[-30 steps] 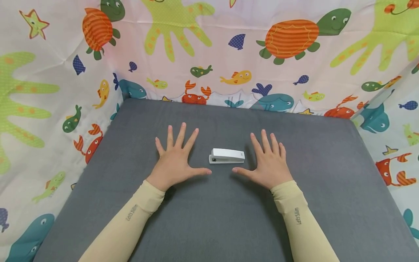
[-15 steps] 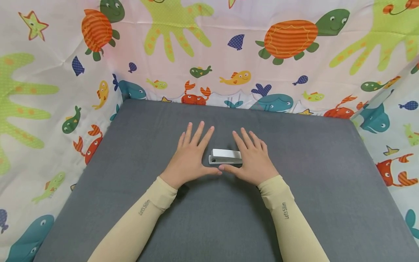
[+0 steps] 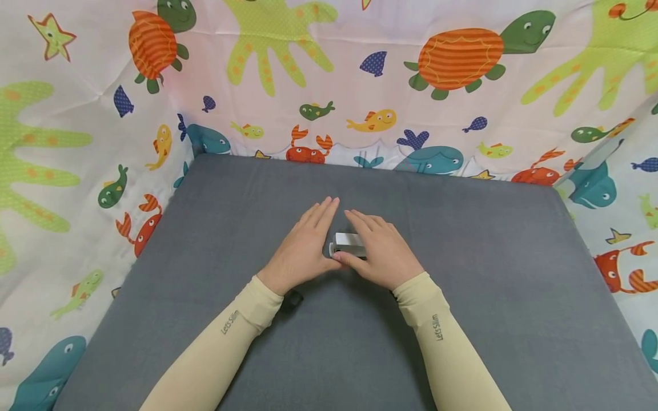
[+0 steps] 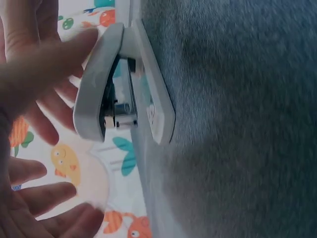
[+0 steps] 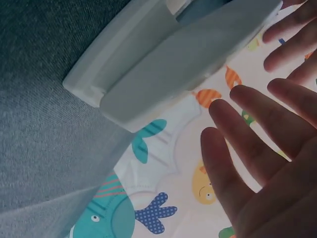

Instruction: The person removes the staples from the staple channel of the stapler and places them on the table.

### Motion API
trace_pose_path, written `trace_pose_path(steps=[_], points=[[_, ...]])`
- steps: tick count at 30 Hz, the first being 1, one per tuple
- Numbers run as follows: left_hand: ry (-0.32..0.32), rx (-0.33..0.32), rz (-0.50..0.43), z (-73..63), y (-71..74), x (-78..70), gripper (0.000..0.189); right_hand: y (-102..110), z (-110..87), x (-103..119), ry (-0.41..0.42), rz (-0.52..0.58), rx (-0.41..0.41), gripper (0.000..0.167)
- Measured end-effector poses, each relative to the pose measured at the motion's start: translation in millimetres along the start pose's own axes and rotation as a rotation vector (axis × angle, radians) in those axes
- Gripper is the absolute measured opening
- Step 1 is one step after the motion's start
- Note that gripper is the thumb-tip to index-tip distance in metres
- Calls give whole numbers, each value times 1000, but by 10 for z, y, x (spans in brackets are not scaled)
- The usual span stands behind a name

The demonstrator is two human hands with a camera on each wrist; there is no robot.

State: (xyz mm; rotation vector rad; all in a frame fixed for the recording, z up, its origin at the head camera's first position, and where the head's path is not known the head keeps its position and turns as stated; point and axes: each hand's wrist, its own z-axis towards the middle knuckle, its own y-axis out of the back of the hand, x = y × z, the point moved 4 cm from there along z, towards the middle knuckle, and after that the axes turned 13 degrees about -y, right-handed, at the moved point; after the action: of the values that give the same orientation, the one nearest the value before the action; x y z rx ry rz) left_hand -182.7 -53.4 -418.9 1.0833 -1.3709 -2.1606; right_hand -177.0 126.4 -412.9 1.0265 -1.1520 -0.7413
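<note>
A white stapler [image 3: 348, 244] sits on the grey cloth-covered table [image 3: 488, 274], between my two hands. My left hand [image 3: 304, 242] is at its left end, fingers extended and held together, thumb pointing right. From the other side, my right hand [image 3: 382, 251] overlaps the stapler's right part in the head view, with its fingers extended too. The thumbs almost meet in front of the stapler. In the left wrist view the stapler [image 4: 94, 89] shows its raised upper arm and its base on the cloth. Loosely bent fingers [image 5: 247, 139] lie beside it in the right wrist view.
A curtain [image 3: 277, 128] printed with sea animals stands along the table's back and both sides. A small black object [image 3: 293, 299] shows under my left wrist. Cream sleeves [image 3: 247, 311] cover both forearms.
Both hands have moved inward, the left to the right and the right to the left, closing around the stapler. Their spread fingers have drawn together. The stapler stays in place.
</note>
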Motion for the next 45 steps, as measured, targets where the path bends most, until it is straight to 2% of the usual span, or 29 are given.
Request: trace_pose_path(steps=[9,13,17,24,32,39,45], points=[[-23,-15,-149,35,-91,12,102,-27,0,22,45,24,-19,80],[8,-15,-252,36,-138,47,95,-63,4,14,52,16,-36,71],[57,-17,-304,28,-174,94,90,-116,23,31,77,0,-45,60],[104,-14,-339,22,-261,186,72,-176,34,64,111,-48,-83,47],[107,-25,-360,32,-294,239,25,-223,50,85,115,-80,-132,43],[156,-54,-363,38,-312,269,14,-264,55,105,130,-93,-173,39],[151,-53,-352,43,-324,265,8,-284,50,107,134,-106,-199,38]])
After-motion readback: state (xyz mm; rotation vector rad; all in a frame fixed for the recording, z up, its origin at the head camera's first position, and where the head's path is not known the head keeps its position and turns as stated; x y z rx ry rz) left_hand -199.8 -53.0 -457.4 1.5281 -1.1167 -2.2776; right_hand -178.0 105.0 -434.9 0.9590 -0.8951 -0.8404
